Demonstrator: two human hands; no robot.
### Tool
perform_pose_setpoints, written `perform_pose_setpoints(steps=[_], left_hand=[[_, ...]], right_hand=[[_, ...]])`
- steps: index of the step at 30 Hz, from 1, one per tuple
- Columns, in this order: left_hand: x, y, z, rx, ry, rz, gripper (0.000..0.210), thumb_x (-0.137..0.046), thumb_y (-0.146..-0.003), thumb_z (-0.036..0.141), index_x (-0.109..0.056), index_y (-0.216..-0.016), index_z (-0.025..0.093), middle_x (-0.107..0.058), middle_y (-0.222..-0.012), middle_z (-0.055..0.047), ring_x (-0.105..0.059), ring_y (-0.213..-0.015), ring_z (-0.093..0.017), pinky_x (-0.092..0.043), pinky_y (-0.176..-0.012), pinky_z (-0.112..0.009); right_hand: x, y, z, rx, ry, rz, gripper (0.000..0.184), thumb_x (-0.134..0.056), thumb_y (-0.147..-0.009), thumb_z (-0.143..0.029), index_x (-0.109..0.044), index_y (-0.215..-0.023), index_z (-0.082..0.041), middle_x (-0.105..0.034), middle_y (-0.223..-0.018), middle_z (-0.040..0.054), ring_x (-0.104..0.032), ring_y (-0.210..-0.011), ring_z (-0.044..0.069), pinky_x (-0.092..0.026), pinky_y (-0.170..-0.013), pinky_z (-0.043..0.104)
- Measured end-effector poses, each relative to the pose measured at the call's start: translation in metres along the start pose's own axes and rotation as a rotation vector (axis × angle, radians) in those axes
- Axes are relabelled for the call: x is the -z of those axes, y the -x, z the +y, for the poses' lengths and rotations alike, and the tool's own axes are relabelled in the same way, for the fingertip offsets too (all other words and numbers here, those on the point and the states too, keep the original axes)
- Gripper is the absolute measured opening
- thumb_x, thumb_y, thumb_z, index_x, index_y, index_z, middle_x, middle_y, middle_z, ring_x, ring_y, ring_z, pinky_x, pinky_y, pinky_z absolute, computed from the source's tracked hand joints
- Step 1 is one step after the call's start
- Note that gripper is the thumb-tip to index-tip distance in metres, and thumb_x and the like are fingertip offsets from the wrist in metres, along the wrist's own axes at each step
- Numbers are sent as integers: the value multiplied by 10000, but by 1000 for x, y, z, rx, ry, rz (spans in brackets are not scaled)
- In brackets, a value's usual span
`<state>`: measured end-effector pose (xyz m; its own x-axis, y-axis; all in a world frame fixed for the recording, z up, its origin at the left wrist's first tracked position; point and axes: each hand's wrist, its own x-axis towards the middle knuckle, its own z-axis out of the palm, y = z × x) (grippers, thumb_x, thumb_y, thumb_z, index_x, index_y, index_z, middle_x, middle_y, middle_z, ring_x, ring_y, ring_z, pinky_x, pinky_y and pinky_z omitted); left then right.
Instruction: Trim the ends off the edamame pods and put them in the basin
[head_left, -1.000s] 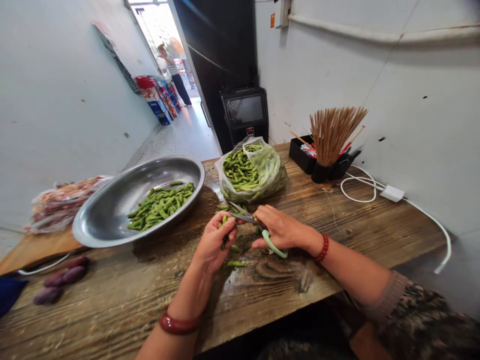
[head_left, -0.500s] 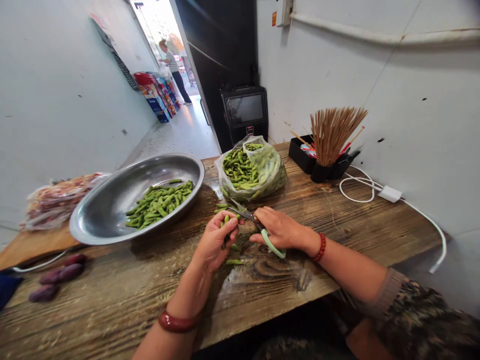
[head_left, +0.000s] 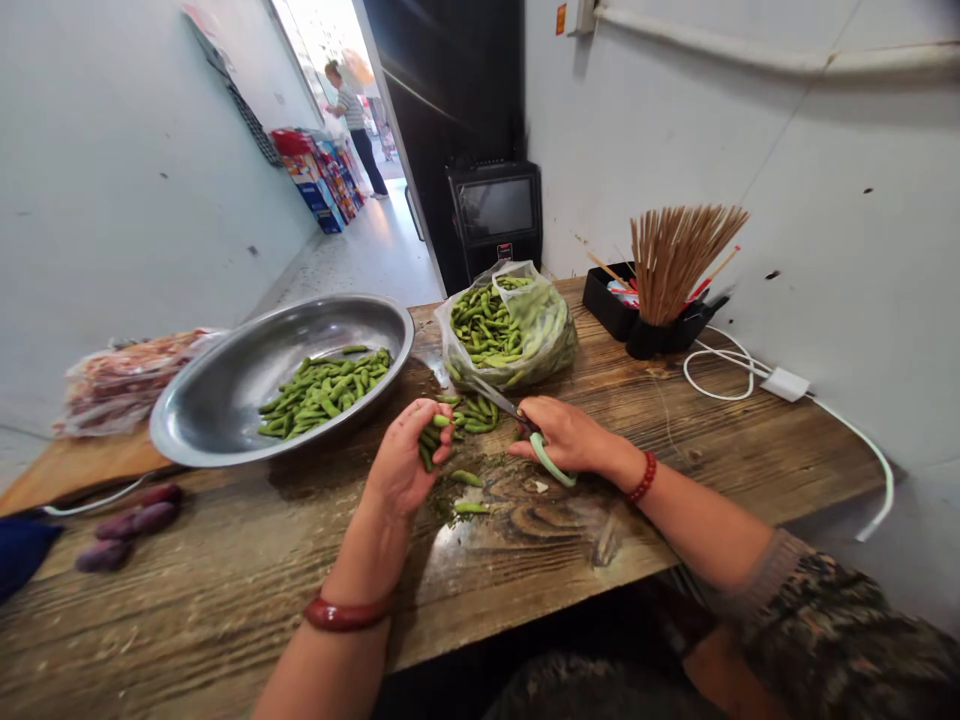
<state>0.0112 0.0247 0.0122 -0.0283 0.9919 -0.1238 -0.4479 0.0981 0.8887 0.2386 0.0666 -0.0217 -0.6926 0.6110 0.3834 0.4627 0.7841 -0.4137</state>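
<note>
Curled fingers of my left hand hold several green edamame pods above the table. My right hand grips scissors with pale green handles, the blades pointing left toward the bag. Between the hands, a small heap of loose pods lies on the wood, with a single pod nearer to me and dark trimmings around. Behind them stands a clear plastic bag full of pods. To the left, a wide steel basin holds a pile of pods.
At the left are a bag of reddish meat-like pieces and several purple tubers. A black holder with wooden skewers and a white cable occupy the right. A person stands in the doorway beyond the table.
My left hand has moved left, away from the scissors, with pods still in it. The loose heap between the hands is now uncovered. The whole view has shifted slightly.
</note>
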Motion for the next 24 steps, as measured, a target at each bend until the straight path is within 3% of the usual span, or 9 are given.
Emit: perform_pose_setpoints(steps=[4,7,12,15,21,24], left_hand=[[2,2,7,33,-142,-22,231,-734,-693,287,-548,-718,154,-618,-752,-16,-526,-526,-81,-354,-382,-155],[3,5,10,32,-438,-76,177,-710,-708,285,-609,-796,169,-590,-642,12,-478,-454,-78,-306,-375,-165],[8,4,8,-92,-1106,-370,49,-670,-695,211,-708,-683,182,-654,-652,-11,-557,-602,-140,-416,-577,-230],[12,2,5,-61,-1344,-424,104,-663,-668,170,-735,-735,203,-653,-642,-2,-551,-601,-158,-395,-603,-251],[16,3,3,-75,-1472,-480,124,-664,-644,136,-717,-727,211,-639,-662,-9,-522,-613,-165,-350,-587,-251],[15,3,3,-130,-1426,-456,93,-660,-650,123,-689,-686,203,-614,-644,-5,-504,-616,-159,-351,-598,-253]], right_hand=[[4,0,2,4,-33,-1,267,-643,-857,-400,-481,-847,-188,-551,-820,36,-481,-737,172,-378,-680,279],[5,0,2,22,-33,-8,276,-640,-856,-414,-481,-858,-188,-550,-831,41,-478,-749,178,-385,-695,288],[6,-1,1,16,-28,5,269,-629,-864,-415,-484,-868,-188,-548,-829,45,-479,-754,183,-388,-697,293],[7,-1,1,7,-3,9,275,-623,-867,-423,-483,-854,-188,-541,-819,44,-474,-747,183,-382,-684,290],[4,0,4,25,13,6,259,-611,-877,-407,-480,-866,-183,-546,-834,49,-473,-752,184,-377,-686,290],[4,0,3,20,0,-1,247,-614,-876,-392,-486,-866,-181,-548,-835,48,-475,-751,183,-381,-684,289]])
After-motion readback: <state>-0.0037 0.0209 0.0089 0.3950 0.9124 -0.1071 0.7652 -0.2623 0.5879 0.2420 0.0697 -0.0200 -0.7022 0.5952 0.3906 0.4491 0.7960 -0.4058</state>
